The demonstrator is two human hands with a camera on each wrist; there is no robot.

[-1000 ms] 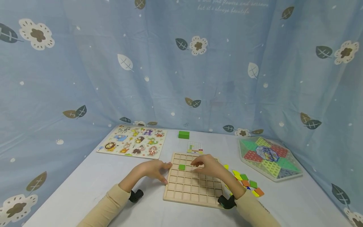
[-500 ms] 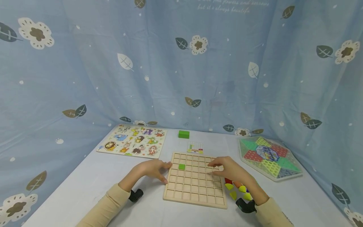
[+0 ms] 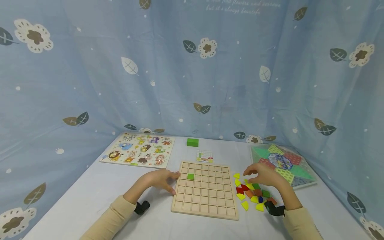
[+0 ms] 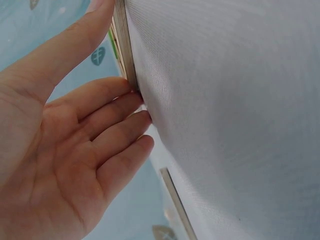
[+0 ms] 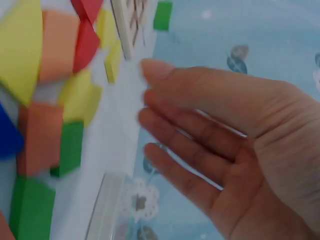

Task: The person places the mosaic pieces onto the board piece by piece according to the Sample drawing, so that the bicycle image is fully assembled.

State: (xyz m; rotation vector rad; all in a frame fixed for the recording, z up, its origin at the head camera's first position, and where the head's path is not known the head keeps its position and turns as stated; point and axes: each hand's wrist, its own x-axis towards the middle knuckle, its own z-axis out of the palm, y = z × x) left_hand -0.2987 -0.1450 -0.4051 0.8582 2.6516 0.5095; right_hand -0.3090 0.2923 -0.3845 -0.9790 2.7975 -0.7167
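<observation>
A square wooden grid board lies on the white table, with one green square piece in a cell near its upper left. My left hand touches the board's left edge with fingers and thumb; the left wrist view shows the fingertips against the edge. Off the board's right side, my right hand hovers over the far side of a loose pile of coloured pieces, its fingers loosely bent. In the right wrist view that hand holds nothing, with yellow, orange, red, blue and green pieces beside it.
A small pattern card and a green block lie behind the board. An animal puzzle board is at the back left. At the back right lies a hexagonal game box, partly behind my right hand. A patterned curtain surrounds the table.
My right hand has moved right, from above the grid board to the loose pieces. The left hand stays at the board's edge. The head view has shifted slightly.
</observation>
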